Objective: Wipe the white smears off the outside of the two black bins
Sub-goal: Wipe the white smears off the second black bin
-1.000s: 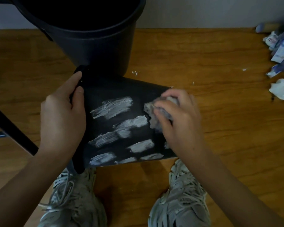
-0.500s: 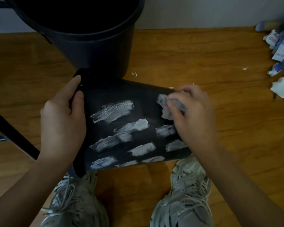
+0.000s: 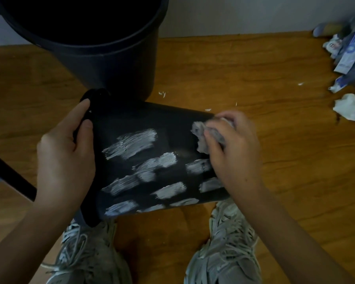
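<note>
No legible text. The packaging [image 3: 351, 58] at the floor's far right edge carries blue-and-white print, too blurred to read.

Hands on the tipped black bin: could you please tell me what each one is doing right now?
Left hand: grips the tipped black plastic bin at its rim.
Right hand: holds a crumpled grey wipe.

A black bin [image 3: 152, 128] smeared with white streaks [image 3: 131, 146] lies on its side, touching the upright black bin [image 3: 111, 64] behind it. The left hand [image 3: 64, 158] grips its rim; the right hand [image 3: 234, 152] presses a crumpled tissue [image 3: 201, 138] near its base.
</note>
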Tool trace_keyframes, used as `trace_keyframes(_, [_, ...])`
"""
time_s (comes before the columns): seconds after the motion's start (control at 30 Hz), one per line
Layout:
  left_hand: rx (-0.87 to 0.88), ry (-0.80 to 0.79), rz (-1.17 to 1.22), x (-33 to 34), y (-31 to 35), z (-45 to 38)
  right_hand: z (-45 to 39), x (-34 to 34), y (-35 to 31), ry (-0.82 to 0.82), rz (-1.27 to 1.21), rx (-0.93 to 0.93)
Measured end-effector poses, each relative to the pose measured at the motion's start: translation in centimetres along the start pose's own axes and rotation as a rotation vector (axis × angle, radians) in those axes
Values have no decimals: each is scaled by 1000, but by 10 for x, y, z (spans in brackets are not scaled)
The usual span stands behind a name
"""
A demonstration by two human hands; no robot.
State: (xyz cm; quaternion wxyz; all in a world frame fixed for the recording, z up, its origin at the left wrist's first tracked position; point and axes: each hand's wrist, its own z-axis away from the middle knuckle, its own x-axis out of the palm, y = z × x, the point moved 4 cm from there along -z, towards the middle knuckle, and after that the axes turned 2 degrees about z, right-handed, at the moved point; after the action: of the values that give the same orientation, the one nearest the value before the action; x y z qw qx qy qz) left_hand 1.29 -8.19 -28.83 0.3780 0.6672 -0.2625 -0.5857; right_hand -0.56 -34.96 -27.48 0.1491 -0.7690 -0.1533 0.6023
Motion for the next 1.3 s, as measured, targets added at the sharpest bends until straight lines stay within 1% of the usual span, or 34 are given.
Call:
trace_keyframes(0.1, [-1, 16, 13, -1, -1, 0, 31, -17, 15, 69, 14, -7])
trace_keyframes(0.17, [22, 17, 3, -2, 1, 2, 42, -19, 17, 75, 42, -8])
trace_keyframes(0.27, [37, 13, 0, -1, 5, 5, 23, -11, 16, 66, 77, 34])
trace_keyframes(0.33, [13, 9, 10, 0, 3, 3, -2, -4, 17, 65, 74, 94])
trace_keyframes(0.4, [-13, 5, 32, 1, 2, -2, -13, 0, 20, 71, 74, 111])
trace_keyframes(0.5, [-36, 5, 43, 0, 4, -6, 13, -8, 17, 102, 51, 40])
trace_keyframes(0.6, [-39, -7, 5, -1, 13, -5, 45, -16, 16, 120, 29, -36])
trace_keyframes(0.67, [-36, -5, 1, -2, 18, -3, 42, -15, 18, 102, 26, -34])
trace_keyframes(0.73, [-40, -1, 31, -3, 22, 0, 20, -12, 17, 73, 30, 26])
trace_keyframes(0.83, [-56, 1, 69, -4, 25, 6, -22, -5, -1, -25, 48, 59])
trace_keyframes(0.93, [-83, 7, 96, -4, 26, 9, -45, 11, -36, -120, 27, -28])
trace_keyframes(1.1, [-91, -7, 134, -5, 28, 6, -33, 28, -99, -92, -72, -228])
trace_keyframes(1.2, [-98, -16, 158, -4, 29, 7, -14, 27, -106, -112, -103, -316])
trace_keyframes(1.23, [-100, -15, 163, -4, 30, 8, -11, 25, -101, -121, -99, -311])
trace_keyframes(1.3, [-109, -16, 161, -4, 31, 10, -16, 20, -86, -107, -80, -226])
